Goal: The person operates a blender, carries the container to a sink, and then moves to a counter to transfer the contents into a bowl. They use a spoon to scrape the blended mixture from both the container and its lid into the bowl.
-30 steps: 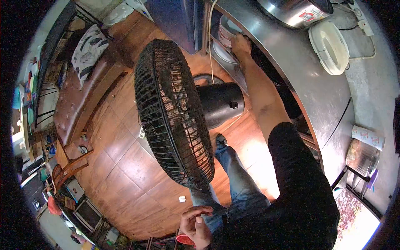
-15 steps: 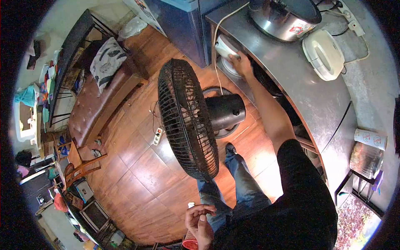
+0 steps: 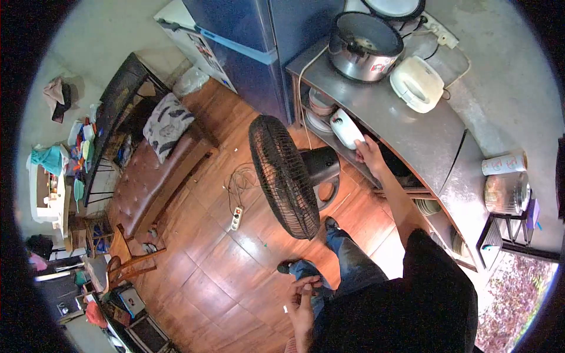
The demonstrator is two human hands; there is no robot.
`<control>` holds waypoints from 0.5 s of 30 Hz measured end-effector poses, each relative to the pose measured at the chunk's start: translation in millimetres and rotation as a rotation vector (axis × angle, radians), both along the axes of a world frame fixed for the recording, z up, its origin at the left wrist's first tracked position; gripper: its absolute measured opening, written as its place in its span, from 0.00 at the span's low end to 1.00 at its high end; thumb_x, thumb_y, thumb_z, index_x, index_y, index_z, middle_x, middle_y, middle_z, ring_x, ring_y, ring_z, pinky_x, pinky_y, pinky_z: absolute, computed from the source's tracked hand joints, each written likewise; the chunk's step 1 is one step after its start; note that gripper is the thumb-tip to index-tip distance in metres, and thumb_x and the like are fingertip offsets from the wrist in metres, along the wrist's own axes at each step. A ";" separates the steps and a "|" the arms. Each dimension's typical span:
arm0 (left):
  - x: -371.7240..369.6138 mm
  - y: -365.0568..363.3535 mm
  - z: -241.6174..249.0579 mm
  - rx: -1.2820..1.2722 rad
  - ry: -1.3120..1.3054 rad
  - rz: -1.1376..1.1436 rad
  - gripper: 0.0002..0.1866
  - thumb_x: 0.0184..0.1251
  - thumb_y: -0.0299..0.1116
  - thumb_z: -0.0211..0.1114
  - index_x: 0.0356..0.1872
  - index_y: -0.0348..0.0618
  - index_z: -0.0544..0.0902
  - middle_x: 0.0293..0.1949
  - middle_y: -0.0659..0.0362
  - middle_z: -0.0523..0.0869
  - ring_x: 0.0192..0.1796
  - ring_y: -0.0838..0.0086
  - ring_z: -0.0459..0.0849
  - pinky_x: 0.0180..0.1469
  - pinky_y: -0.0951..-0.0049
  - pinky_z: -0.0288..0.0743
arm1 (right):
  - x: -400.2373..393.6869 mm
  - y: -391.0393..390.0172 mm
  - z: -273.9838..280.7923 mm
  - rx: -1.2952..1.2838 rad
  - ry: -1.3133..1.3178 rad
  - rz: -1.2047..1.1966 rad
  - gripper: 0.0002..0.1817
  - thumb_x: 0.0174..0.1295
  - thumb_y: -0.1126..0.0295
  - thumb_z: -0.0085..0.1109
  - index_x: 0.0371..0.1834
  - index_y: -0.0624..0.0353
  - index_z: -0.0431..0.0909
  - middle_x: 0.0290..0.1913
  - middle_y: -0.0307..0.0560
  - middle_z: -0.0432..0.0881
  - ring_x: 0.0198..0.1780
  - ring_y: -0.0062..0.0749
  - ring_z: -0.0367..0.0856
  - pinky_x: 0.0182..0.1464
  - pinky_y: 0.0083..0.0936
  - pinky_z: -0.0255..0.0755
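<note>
My right hand (image 3: 369,152) grips the near end of a white rounded dish (image 3: 346,129), held tilted at the opening under the metal counter. Stacked dishes (image 3: 321,105) sit on the shelf just beyond it. At the bottom centre, my left hand (image 3: 303,292) is raised in front of my leg with its fingers curled; a small white thing (image 3: 286,309) shows at its edge, and I cannot make out what it is. Between my hands and the sofa stands a black fan (image 3: 284,176) with a wire cage.
On the counter (image 3: 412,126) are a large pot (image 3: 365,50) and a white appliance (image 3: 416,84). A blue fridge (image 3: 244,59) stands behind. A power strip (image 3: 236,218) with cable lies on the tiled floor. A brown sofa (image 3: 150,182) is at the left, and a wooden chair (image 3: 126,259) nearby.
My right hand has drawn the white dish out from the shelf toward me, uncovering the stacked dishes. My left hand stays low with curled fingers. The view has shifted.
</note>
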State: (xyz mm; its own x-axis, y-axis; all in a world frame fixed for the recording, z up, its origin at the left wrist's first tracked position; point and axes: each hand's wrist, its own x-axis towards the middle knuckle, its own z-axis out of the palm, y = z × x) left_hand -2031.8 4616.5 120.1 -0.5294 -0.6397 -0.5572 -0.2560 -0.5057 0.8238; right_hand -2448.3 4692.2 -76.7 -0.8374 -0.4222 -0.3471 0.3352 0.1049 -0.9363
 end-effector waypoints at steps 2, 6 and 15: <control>18.3 -5.3 0.1 0.067 -0.041 -0.114 0.11 0.78 0.34 0.58 0.48 0.36 0.82 0.49 0.53 0.88 0.46 0.70 0.87 0.44 0.71 0.77 | 30.5 19.1 29.9 0.079 0.205 -0.009 0.14 0.71 0.62 0.62 0.50 0.59 0.74 0.28 0.37 0.74 0.27 0.20 0.73 0.28 0.20 0.68; 67.2 -31.5 -19.1 0.087 -0.039 -0.394 0.13 0.78 0.36 0.58 0.49 0.38 0.83 0.47 0.58 0.88 0.46 0.74 0.85 0.45 0.74 0.76 | 128.8 32.6 156.8 0.347 0.999 0.151 0.13 0.60 0.76 0.67 0.47 0.61 0.78 0.43 0.52 0.77 0.42 0.38 0.80 0.40 0.26 0.74; 217.8 -134.9 59.6 -0.019 0.531 0.025 0.36 0.78 0.59 0.49 0.74 0.42 0.63 0.61 0.54 0.78 0.58 0.68 0.80 0.56 0.67 0.75 | 390.4 -97.6 283.0 0.028 1.080 0.833 0.20 0.49 0.74 0.72 0.48 0.56 0.83 0.51 0.55 0.74 0.49 0.51 0.80 0.49 0.38 0.78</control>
